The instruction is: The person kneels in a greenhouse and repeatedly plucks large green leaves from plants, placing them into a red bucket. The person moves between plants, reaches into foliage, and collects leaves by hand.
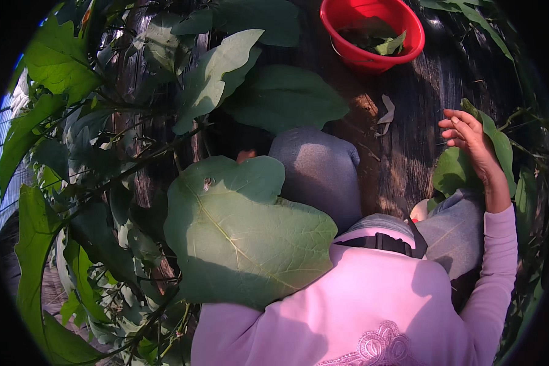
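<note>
My right hand (472, 137) is raised at the right with its fingers apart, its back against a broad green leaf (498, 142); nothing shows in it. A large lobed leaf (256, 238) hides my left forearm. Just above that leaf, a small part of my left hand (245, 156) shows in shadow near my left knee; its fingers and anything in them are hidden. Beyond my knees stands a red plastic bucket (375, 66) with a wire handle, holding several green leaves (389, 44).
Leafy plants with branching stems (137, 167) crowd the left side, and more foliage (526, 196) lines the right. Dark plastic ground sheeting (407, 146) runs beside a strip of soil. A dry curled leaf (386, 114) lies below the bucket.
</note>
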Available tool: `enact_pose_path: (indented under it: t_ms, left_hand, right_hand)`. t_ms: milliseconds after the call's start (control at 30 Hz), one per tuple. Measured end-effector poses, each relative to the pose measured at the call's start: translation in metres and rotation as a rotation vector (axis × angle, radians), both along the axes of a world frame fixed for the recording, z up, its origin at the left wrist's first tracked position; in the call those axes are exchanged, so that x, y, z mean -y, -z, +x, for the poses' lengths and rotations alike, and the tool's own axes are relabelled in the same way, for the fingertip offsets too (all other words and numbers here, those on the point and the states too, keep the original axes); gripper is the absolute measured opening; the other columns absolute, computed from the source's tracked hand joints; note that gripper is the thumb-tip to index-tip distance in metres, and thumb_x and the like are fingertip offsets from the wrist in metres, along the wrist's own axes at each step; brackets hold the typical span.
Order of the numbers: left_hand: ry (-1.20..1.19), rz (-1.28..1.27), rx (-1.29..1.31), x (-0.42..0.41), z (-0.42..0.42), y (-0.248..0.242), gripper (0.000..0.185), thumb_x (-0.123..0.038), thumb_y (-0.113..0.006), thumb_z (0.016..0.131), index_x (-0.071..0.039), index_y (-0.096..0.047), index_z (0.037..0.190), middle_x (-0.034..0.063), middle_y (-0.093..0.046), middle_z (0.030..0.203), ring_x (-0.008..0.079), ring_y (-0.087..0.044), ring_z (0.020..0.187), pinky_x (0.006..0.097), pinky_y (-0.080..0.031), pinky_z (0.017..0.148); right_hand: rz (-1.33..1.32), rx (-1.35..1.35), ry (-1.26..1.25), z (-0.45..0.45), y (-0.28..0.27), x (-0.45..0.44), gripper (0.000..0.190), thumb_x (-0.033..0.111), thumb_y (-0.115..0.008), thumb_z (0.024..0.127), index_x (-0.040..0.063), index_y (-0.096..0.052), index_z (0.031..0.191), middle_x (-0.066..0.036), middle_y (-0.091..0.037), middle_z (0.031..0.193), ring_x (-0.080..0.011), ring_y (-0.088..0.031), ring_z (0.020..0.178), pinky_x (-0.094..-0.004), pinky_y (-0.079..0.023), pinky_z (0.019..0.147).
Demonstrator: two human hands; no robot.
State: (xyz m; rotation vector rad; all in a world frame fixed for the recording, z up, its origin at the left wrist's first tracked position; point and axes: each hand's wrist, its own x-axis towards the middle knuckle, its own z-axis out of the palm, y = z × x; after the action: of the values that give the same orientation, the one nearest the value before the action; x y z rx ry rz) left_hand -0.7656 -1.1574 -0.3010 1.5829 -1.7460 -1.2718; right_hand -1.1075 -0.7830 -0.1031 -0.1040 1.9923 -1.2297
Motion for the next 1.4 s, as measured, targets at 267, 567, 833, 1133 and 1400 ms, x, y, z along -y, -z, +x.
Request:
enact_pose_path:
  t_ms: [267,567,833,1133,1400]
  left_hand:
    - [0.312,-0.056,0.559,0.111,0.061,0.159,0.022,-0.006,-0.047,0.090,-0.001,-0.068,0.097,0.0164,-0.069,0.107,0.0280,-0.067,0.098,0.0353,-0.050,0.089]
    - [0.618,-0.121,1.016,0.196,0.102,0.222,0.023,-0.009,-0.048,0.090,-0.001,-0.069,0.094,0.0176,-0.069,0.105,0.0293,-0.067,0.096,0.0362,-0.051,0.088]
    - [1.033,-0.250,1.217,0.278,0.157,0.361,0.025,-0.024,-0.054,0.087,-0.003,-0.068,0.086,0.0186,-0.069,0.094,0.0317,-0.067,0.091,0.0398,-0.053,0.078]
    - [0.012,0.660,-0.016,0.307,0.140,0.408,0.030,-0.031,-0.060,0.089,-0.011,-0.065,0.110,0.0081,-0.069,0.089,0.0231,-0.064,0.071,0.0325,-0.050,0.056]
    - [0.130,0.337,0.206,0.285,0.095,0.335,0.036,-0.028,-0.056,0.093,0.000,-0.061,0.115,0.0134,-0.068,0.102,0.0291,-0.065,0.085,0.0399,-0.052,0.070]
  right_hand:
    - [0.876,-0.807,-0.306,0.151,-0.068,-0.158,0.030,0.010,-0.049,0.100,-0.001,-0.057,0.126,-0.015,-0.059,0.123,-0.0276,-0.056,0.116,-0.0337,-0.040,0.101]
    - [1.037,-0.910,-0.400,0.180,-0.049,-0.174,0.035,0.016,-0.047,0.100,0.001,-0.055,0.130,-0.016,-0.055,0.134,-0.0301,-0.049,0.128,-0.0394,-0.033,0.110]
    - [1.034,-1.004,-0.601,0.117,-0.055,-0.089,0.029,0.009,-0.051,0.096,0.000,-0.061,0.122,-0.014,-0.060,0.127,-0.0311,-0.052,0.125,-0.0397,-0.035,0.108]
    - [1.090,-1.011,-0.551,0.109,-0.050,-0.078,0.026,0.006,-0.056,0.093,0.002,-0.063,0.117,-0.012,-0.063,0.122,-0.0289,-0.056,0.120,-0.0386,-0.038,0.106]
    - [0.998,-1.085,-0.514,0.095,-0.043,-0.051,0.026,0.013,-0.068,0.082,0.008,-0.069,0.107,-0.010,-0.068,0.110,-0.0285,-0.061,0.110,-0.0402,-0.046,0.097]
